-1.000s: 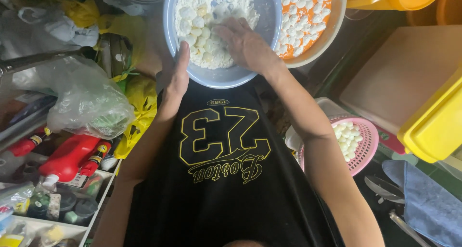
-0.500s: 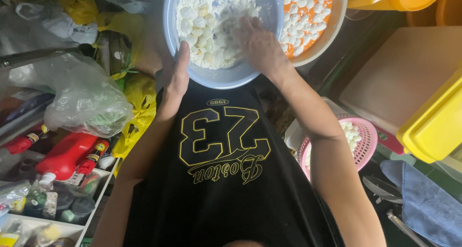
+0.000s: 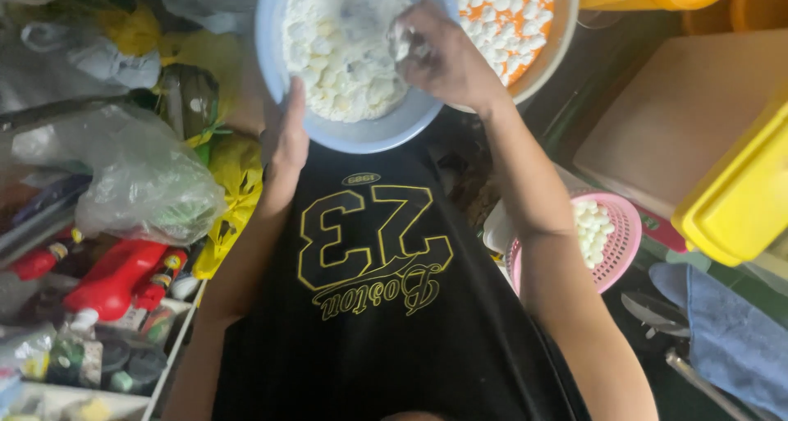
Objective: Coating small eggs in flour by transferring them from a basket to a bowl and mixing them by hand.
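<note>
A pale blue bowl (image 3: 361, 134) holds several small white balls coated in white flour. My left hand (image 3: 289, 138) presses flat against the bowl's near left rim and steadies it. My right hand (image 3: 439, 56) is above the bowl's right side, fingers curled around a floury clump of the white balls. Just right of it, an orange bowl (image 3: 552, 43) holds more white balls. I wear a black shirt with yellow print.
A pink basket (image 3: 617, 244) with white balls sits low on the right. A yellow box (image 3: 739, 199) and a wooden board (image 3: 673, 117) lie at right, a blue cloth (image 3: 730, 339) below them. Plastic bags (image 3: 139, 183) and red bottles (image 3: 115, 277) crowd the left.
My right hand has lifted out of the flour and curled shut around a clump, moving slightly right. My left hand stays on the rim.
</note>
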